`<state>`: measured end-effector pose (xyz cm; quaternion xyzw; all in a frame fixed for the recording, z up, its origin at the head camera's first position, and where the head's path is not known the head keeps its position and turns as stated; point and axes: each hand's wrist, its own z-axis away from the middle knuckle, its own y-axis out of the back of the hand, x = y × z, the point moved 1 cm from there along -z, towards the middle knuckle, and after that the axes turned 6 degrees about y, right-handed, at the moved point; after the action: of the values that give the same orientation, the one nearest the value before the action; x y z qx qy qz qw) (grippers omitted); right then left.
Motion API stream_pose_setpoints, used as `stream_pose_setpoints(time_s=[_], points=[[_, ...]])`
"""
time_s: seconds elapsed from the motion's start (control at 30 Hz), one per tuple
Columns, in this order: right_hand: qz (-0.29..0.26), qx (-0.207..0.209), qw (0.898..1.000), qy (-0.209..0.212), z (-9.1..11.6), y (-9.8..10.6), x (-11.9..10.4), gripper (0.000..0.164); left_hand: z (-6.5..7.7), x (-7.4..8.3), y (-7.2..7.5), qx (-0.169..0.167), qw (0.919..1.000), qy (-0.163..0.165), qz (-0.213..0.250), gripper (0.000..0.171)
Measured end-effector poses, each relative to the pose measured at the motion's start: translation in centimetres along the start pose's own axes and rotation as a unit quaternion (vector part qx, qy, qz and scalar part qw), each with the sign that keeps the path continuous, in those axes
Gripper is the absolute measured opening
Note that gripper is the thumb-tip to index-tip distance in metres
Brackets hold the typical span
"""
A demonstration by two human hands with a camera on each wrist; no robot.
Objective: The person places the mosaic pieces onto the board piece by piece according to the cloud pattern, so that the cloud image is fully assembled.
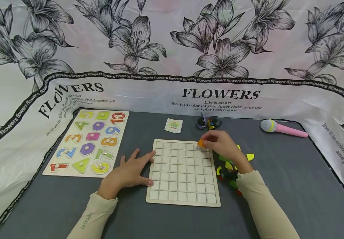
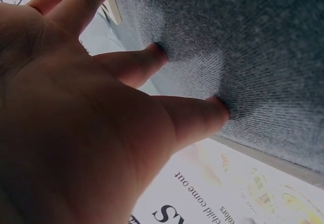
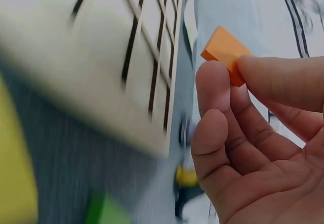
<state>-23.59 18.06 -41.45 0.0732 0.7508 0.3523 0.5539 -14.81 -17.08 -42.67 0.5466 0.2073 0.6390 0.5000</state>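
Observation:
A pale wooden grid board [image 1: 183, 172] lies on the dark grey mat, its squares empty. My right hand [image 1: 224, 144] pinches a small orange piece [image 1: 200, 143] between thumb and fingers above the board's far right corner. The wrist view shows that orange piece [image 3: 226, 52] held at my fingertips [image 3: 215, 82] beside the grid board [image 3: 126, 57]. My left hand [image 1: 130, 172] lies flat on the mat with straight fingers touching the board's left edge; in the left wrist view its fingertips [image 2: 217, 110] press the grey mat [image 2: 243, 42].
Several yellow, green and red pieces [image 1: 230, 166] lie right of the board under my right wrist. A number puzzle board [image 1: 89, 142] lies at the left. A small card [image 1: 173, 125], a little toy figure [image 1: 207, 122] and a pink microphone [image 1: 282, 128] lie at the back.

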Motion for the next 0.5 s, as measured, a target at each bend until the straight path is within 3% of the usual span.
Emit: stream_pose_setpoints(time_s=[0.13,0.5], points=[[-0.013,-0.028,1.0,0.006,-1.0,-1.6,-1.0,0.013,0.0,0.2,0.1,0.0,1.0,-0.003,0.002,0.103],[0.021,-0.097,0.994,0.045,-3.0,-4.9,-2.4,0.009,0.4,0.6,0.3,0.004,0.9999,-0.004,0.009,0.102]])
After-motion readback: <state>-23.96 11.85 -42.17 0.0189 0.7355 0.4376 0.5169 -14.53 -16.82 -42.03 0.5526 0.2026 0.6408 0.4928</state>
